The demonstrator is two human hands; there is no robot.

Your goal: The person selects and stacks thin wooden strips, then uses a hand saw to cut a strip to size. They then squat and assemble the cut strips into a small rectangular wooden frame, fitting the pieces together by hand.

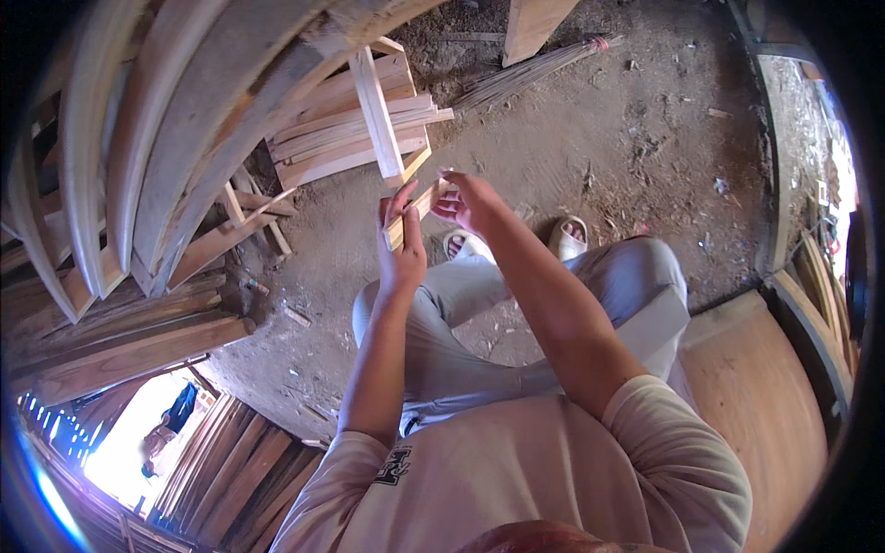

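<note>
A short slat [417,210] is pinched by 2 closed hands, left hand [402,247] near, right hand [468,201] far (above the knees). A splinter could be driven in; the slat could be dropped onto the stack [355,129].

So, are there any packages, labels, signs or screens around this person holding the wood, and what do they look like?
No packages, signs or screens show.
Printed patch: on the chest of the cream long-sleeved shirt, small, dark, blocky shapes.
Otherwise only bare wood: the left hand and right hand hold a short pale wooden strip above a stack of pale wooden slats.
</note>
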